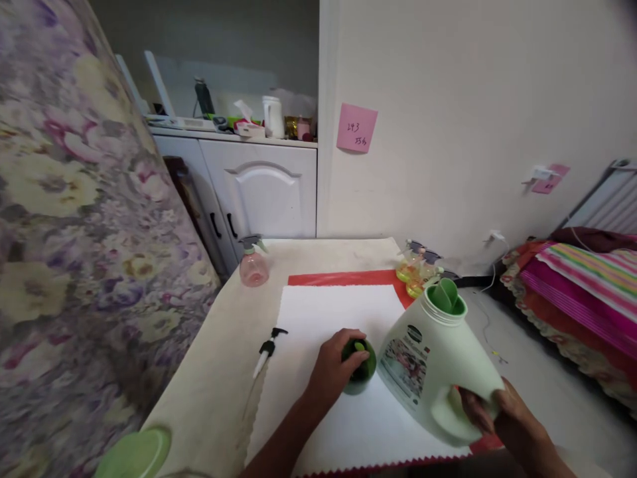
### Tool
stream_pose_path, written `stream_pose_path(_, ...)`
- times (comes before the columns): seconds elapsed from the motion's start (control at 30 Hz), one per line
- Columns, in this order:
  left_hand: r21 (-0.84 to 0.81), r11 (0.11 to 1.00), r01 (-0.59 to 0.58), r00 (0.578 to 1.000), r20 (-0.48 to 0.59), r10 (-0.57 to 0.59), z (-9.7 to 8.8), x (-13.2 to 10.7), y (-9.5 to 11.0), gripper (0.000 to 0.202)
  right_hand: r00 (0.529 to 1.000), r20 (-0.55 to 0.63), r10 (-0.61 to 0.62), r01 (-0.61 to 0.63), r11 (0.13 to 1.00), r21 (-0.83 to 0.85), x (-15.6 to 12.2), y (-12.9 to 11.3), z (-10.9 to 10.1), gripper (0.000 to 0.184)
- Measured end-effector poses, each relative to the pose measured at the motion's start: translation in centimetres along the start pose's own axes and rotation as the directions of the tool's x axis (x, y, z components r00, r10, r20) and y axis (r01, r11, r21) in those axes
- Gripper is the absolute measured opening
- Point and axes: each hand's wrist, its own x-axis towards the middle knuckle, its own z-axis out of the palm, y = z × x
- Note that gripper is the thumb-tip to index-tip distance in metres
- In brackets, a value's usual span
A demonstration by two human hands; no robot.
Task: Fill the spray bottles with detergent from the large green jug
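Observation:
My right hand [490, 408] is wrapped around the handle of a large pale-green detergent jug [438, 355], tilted a little. The jug has no cap on, and a green pouring spout [446, 297] shows in its mouth. My left hand [343, 358] grips a small dark-green bottle [365, 366] standing on the white sheet, its fingers curled around the top. Part of the bottle is hidden by that hand. A black and white pump head [267, 348] with a thin tube lies left of the bottle, at the sheet's left edge.
A pink spray bottle [254, 264] stands at the table's back left. Several spray bottles with yellow liquid [409, 267] are at the back right, near the jug. A light-green round object [137, 453] is at the lower left. A floral curtain [74, 219] hangs left.

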Motion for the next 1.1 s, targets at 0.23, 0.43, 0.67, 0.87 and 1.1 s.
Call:
stream_pose_path(0.23,-0.057,0.998,-0.032,0.999,0.007,0.032,0.0,0.3,-0.1,0.023,0.992,-0.127,-0.014,0.0,0.994,-0.112,0.6,-2.2,1.9,0.059)
stream_pose_path(0.43,-0.045,0.997,-0.066,0.997,-0.034,0.065,-1.4,-0.5,0.7,0.02,0.987,-0.161,0.01,-0.054,0.962,-0.269,0.5,-6.2,1.5,0.056)
stream_pose_path(0.67,-0.012,0.999,-0.039,0.996,-0.076,0.038,-3.1,-1.9,0.2,0.02,0.992,-0.042,0.12,-0.123,0.835,-0.535,0.6,-10.6,1.1,0.044)
stream_pose_path(0.87,-0.075,0.997,0.011,0.995,-0.093,-0.018,-3.0,-2.1,-0.1,0.02,0.969,-0.013,0.246,-0.193,0.724,-0.662,0.7,-13.0,2.4,0.047)
stream_pose_path(1.1,-0.174,0.984,0.031,0.997,-0.066,-0.043,-3.2,-2.0,-0.8,0.023,0.957,-0.001,0.291,-0.187,0.613,-0.767,1.4,-14.4,4.2,0.043)
